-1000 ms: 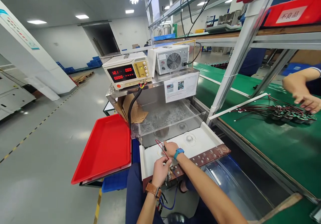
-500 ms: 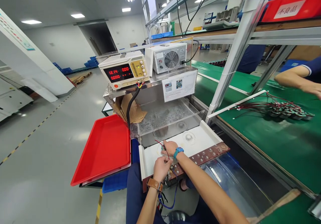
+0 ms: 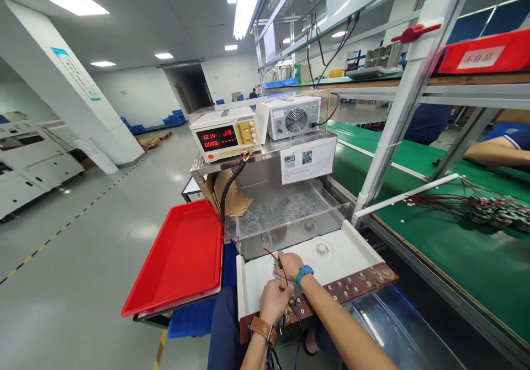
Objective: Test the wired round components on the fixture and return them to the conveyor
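Over the white fixture tray (image 3: 335, 259), my right hand (image 3: 291, 265), with a blue watch, is closed on a small green circuit board (image 3: 276, 265) that its fingers mostly cover. A thin red wire (image 3: 270, 255) rises from the board to the upper left. My left hand (image 3: 273, 299), wearing a brown-strapped watch, pinches a thin lead (image 3: 285, 276) just in front of the right hand. Beside its fingertips lies the brown terminal strip (image 3: 345, 290) with rows of metal studs. Blue and dark cables hang below the strip.
A red tray (image 3: 178, 259) stands on the left. Behind the fixture, a power supply (image 3: 223, 135) with red digits and a grey fan unit (image 3: 293, 119) sit on a metal shelf. On the right, a green bench (image 3: 464, 254) carries wired parts (image 3: 497, 210); another person's arm (image 3: 497, 152) is there.
The camera view has shifted, so the scene sits lower and further right. Both hands keep their hold on the board and lead. The other person's arm has moved.
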{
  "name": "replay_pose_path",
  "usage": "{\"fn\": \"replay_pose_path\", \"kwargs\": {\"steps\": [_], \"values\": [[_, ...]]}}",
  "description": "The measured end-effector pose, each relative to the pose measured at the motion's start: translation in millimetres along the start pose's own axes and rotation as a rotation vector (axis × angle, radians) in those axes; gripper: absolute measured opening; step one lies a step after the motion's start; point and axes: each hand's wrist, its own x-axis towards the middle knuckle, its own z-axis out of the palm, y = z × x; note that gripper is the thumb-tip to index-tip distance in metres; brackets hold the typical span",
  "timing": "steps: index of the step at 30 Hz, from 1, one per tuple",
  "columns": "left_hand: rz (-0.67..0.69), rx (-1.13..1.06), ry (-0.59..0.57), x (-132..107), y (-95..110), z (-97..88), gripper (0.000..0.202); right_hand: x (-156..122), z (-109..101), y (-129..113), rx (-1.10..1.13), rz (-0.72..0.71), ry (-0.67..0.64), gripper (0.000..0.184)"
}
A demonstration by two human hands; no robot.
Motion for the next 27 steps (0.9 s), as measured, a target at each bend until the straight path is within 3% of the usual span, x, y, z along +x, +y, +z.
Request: {"fn": "replay_pose_path", "kwargs": {"steps": [12, 27], "values": [[-0.019, 0.03, 0.052, 1, -4, 2.5, 0.02, 2, 6, -2, 0.017, -0.005, 0.038, 0.042], [-0.023, 0.055, 0.03, -5, 5, -2.6, 0.022, 0, 2, -2, 0.044, 0.026, 0.046, 0.036]]}}
